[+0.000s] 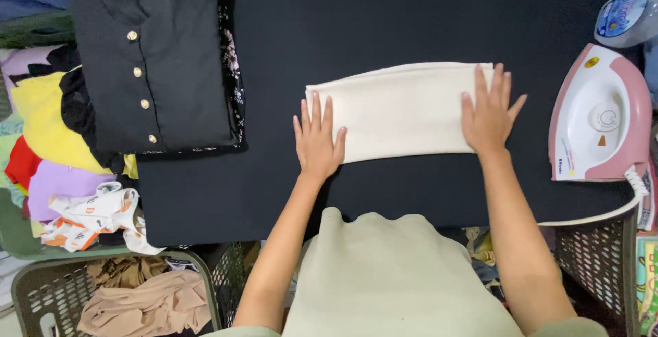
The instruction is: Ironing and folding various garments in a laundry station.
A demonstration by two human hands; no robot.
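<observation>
One cream cloth (pixel 401 111), two hands, one iron (pixel 598 114) at 3 o'clock, one black shirt (pixel 151 63) at 10. Left hand (pixel 319 140) and right hand (pixel 489 114) flat, fingers spread, gripping nothing, pressing cloth's ends.

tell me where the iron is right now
In the head view the pink and white iron lies at the right edge of the black ironing surface, just right of the right hand pressing the folded cream cloth.

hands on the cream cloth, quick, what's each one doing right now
Left hand: open, flat on the folded cream cloth, holding nothing.
Right hand: open, flat on the cloth's other end.
</observation>
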